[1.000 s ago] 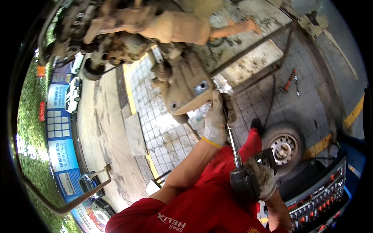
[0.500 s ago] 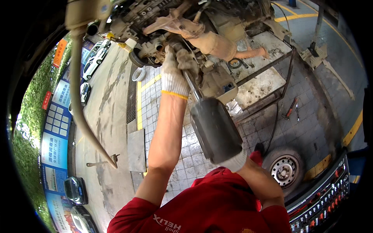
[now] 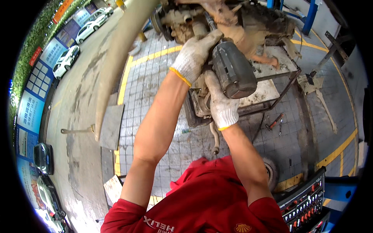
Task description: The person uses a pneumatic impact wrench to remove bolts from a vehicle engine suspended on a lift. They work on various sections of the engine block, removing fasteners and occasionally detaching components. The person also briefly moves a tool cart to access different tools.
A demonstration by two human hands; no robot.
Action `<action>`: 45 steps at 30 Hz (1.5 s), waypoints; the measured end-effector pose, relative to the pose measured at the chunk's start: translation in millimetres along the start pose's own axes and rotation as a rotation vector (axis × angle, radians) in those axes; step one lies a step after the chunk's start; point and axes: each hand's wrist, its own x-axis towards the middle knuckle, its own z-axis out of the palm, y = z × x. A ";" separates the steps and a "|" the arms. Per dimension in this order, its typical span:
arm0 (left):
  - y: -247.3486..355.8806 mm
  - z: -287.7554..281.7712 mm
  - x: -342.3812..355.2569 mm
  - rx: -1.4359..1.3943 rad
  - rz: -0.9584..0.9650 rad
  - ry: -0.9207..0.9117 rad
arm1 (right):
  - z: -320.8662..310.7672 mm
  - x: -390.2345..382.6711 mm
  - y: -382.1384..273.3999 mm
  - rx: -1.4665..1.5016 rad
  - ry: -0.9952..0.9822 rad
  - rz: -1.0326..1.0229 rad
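A black impact wrench [image 3: 235, 72] points away from me and up toward an engine [image 3: 176, 21]. A shiny extension bar [image 3: 210, 22] runs from its nose, the far end beside a rusty brown exhaust part [image 3: 237, 37]. My left hand [image 3: 192, 56], in a white knit glove with a yellow cuff, is closed round the bar close to the wrench's nose. Below the wrench's body, my gloved right hand [image 3: 222, 103] grips its handle; the body hides part of those fingers. Whether the bar's tip touches a fastener cannot be made out.
A dirty metal-framed table [image 3: 268, 90] stands under the engine. Red-handled tools [image 3: 275, 122] lie on the tiles to the right. A tool case [image 3: 305, 202] and a wheel [image 3: 271, 171] are at lower right. A thick beige hose-like length [image 3: 116, 66] hangs at the left.
The impact wrench has moved up and away from me, and my right hand came forward with it. My left hand now sits nearer the wrench's nose. The whole view has shifted.
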 end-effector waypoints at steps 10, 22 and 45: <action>-44.9 -41.7 -23.9 0.177 -0.028 -0.034 | 6.8 -48.3 73.4 -0.286 -0.051 -0.189; -12.2 -51.9 35.4 0.001 -0.136 -0.032 | 60.8 23.5 69.0 0.300 0.114 0.006; 17.9 -63.2 146.8 0.054 -0.074 0.076 | 98.4 144.1 107.7 0.373 0.102 0.058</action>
